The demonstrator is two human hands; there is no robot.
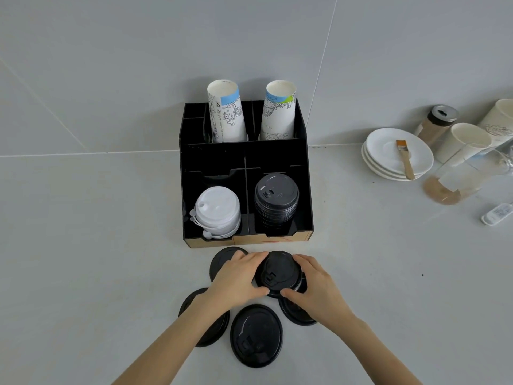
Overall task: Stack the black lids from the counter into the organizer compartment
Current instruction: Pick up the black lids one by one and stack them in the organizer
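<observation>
A black organizer [304,190] stands against the wall. Its front right compartment holds a stack of black lids [276,198]; the front left holds white lids [218,211]. Just in front of the organizer, my left hand [236,279] and my right hand [316,284] grip a small stack of black lids [279,273] from both sides, low over the counter. Loose black lids lie around: one [256,335] nearest me, one [219,263] under my left hand, one [211,326] under my left forearm, one [297,312] under my right hand.
Two paper cup stacks [226,112] stand in the organizer's back compartments. To the right sit stacked white saucers [388,151] with a small brush [404,158], a shaker jar [437,122], cups [466,143], a clear glass [458,179] and a small white device [498,213].
</observation>
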